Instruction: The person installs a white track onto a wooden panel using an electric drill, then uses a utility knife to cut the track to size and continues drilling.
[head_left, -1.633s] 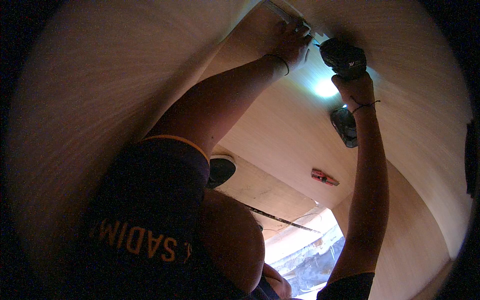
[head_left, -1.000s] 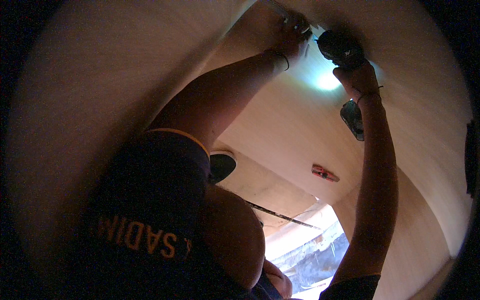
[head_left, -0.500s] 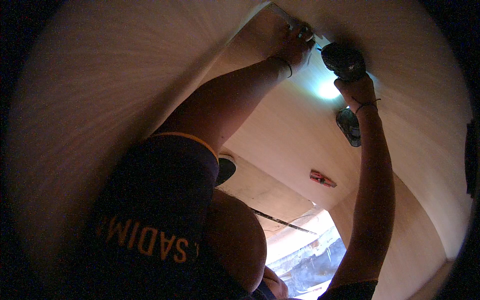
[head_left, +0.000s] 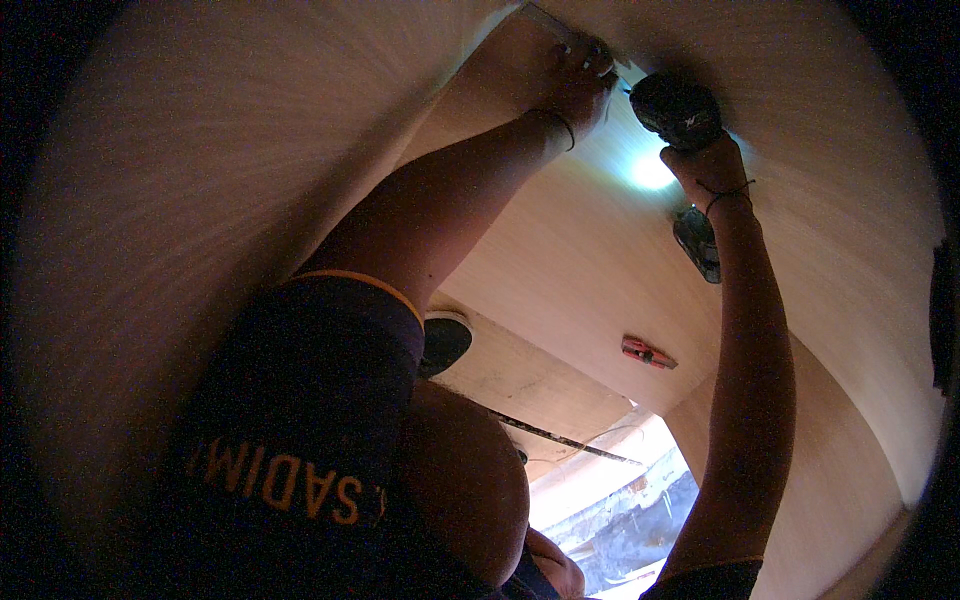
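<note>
Pale wood panel (head_left: 560, 260); right hand (head_left: 712, 168) grips black drill (head_left: 675, 108); left hand (head_left: 580, 92) curled, contents unclear.

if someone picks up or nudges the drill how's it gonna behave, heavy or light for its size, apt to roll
The drill is probably fairly heavy for its size, given its bulky head and thick base. It should feel stiff, since its dark casing looks solid. Its rounded head might rock if nudged, but the jutting base would likely stop rolling.

Darkness blurs the left hand (head_left: 583, 88), so what it holds cannot be told. The right hand (head_left: 712, 165) hides the drill's (head_left: 675, 110) grip; the left sleeve (head_left: 330, 345) covers part of 1 shoe (head_left: 447, 342).
</note>
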